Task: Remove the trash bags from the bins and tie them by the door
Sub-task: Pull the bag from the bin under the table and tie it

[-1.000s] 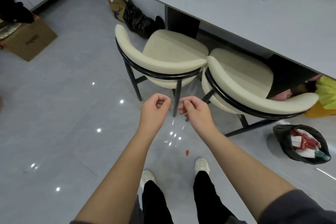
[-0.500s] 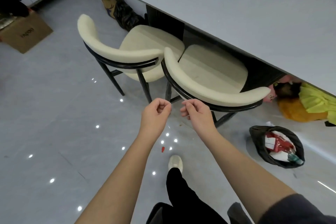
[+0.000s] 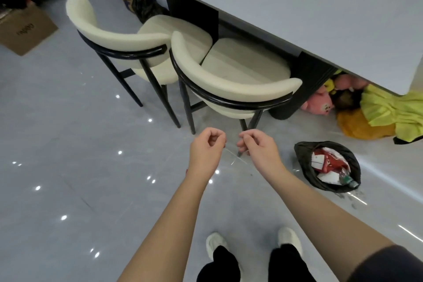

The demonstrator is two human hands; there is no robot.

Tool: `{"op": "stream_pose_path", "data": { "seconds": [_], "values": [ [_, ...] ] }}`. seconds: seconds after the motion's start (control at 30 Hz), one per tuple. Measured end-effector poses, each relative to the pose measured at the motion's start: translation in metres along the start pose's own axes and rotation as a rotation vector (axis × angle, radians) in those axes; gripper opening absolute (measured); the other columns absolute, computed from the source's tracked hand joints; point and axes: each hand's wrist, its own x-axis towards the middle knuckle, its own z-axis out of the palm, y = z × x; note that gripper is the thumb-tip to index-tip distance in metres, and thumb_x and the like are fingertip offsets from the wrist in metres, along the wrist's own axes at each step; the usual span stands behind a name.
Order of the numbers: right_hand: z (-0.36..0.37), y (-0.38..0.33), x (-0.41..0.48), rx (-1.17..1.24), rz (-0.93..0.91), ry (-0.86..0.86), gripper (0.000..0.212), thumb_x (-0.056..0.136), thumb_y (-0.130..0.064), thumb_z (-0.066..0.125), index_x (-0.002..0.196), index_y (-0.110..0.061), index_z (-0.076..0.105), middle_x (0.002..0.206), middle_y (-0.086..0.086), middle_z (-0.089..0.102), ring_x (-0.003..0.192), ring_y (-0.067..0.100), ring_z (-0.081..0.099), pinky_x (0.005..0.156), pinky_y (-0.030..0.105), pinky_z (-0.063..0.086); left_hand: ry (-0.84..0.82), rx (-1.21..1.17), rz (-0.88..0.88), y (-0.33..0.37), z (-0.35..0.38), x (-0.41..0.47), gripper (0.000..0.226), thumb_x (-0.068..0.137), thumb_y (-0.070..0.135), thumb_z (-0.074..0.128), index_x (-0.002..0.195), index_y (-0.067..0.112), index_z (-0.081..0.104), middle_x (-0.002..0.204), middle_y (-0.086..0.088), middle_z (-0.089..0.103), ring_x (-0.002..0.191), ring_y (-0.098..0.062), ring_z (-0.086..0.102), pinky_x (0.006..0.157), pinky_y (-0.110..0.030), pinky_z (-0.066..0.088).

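both hands' fingers [image 3: 215, 138] curled loosely, pinching nothing visible.

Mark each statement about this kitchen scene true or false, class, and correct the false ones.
1. The black trash bag on the floor is open. True.
2. The right hand grips that bag. False: it hovers apart from it, holding nothing visible.
3. Two cream chairs stand at the table. True.
4. The cardboard box sits on the table. False: it is on the floor.
5. The left hand is loosely curled. True.
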Motion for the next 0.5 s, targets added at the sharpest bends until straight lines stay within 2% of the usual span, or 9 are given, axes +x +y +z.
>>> {"op": "stream_pose_path", "data": {
  "seconds": [0.13,0.27,0.43,0.5],
  "values": [
    [-0.041,0.035,0.011,-0.033,0.018,-0.053,0.018,0.095,-0.013,0.048,0.098,-0.011,0.066,0.081,0.004,0.07,0.07,0.011,0.063,0.06,0.011,0.047,-0.003,0.017,-0.008,-0.014,0.054,-0.006,0.009,0.087,0.012,0.059,0.081,0.016,0.064,0.08,0.0,0.067,0.081,-0.016,0.064,0.07,-0.019,0.05],
    [-0.102,0.091,0.03,-0.046,0.043,-0.082,0.018,0.094,-0.01,0.048,0.093,-0.011,0.065,0.078,0.002,0.069,0.065,0.009,0.061,0.057,0.01,0.045,0.002,0.059,-0.041,-0.045,0.128,-0.014,0.008,0.087,0.015,0.06,0.082,0.017,0.065,0.081,0.0,0.067,0.08,-0.014,0.064,0.069,-0.017,0.049],
    [-0.179,0.199,0.08,-0.141,0.052,-0.098,0.017,0.095,-0.01,0.048,0.093,-0.011,0.065,0.077,0.003,0.069,0.064,0.011,0.061,0.059,0.012,0.045,-0.031,0.075,-0.085,-0.118,0.243,-0.007,0.009,0.085,0.012,0.061,0.077,0.016,0.065,0.077,-0.003,0.068,0.077,-0.019,0.065,0.067,-0.025,0.05],
    [-0.199,0.248,0.114,-0.182,0.042,-0.074,0.018,0.095,-0.01,0.048,0.088,-0.014,0.065,0.078,0.007,0.069,0.065,0.013,0.062,0.065,0.02,0.048,-0.073,0.094,-0.087,-0.157,0.286,0.012,0.016,0.084,0.012,0.061,0.071,0.021,0.063,0.072,0.0,0.067,0.074,-0.02,0.065,0.064,-0.027,0.05]
  ]
}}
